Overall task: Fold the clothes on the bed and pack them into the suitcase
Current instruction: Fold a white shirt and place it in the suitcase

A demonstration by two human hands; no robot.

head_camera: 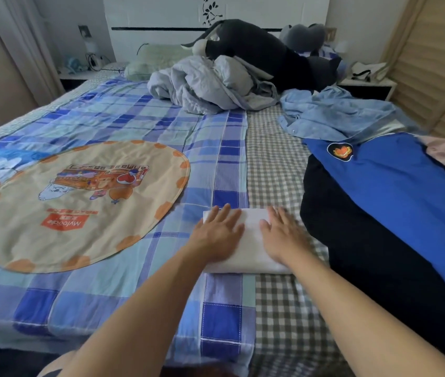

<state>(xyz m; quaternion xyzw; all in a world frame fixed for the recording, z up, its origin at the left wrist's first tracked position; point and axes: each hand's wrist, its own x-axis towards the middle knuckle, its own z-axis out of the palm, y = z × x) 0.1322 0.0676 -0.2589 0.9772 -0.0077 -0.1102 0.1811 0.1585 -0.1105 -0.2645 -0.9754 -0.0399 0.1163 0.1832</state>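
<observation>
Pressing flat: left hand (217,234), right hand (283,235) on folded white garment (248,240), possibly shirt.

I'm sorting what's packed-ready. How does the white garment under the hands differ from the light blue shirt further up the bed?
The white garment is folded into a neat flat rectangle; the light blue shirt lies crumpled and unfolded. The left hand and right hand press the white one flat; nothing touches the shirt. Both lie on the bed.

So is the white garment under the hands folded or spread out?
Folded: the white garment is a compact rectangle with thick layered edges, pressed flat by left hand and right hand.
</observation>
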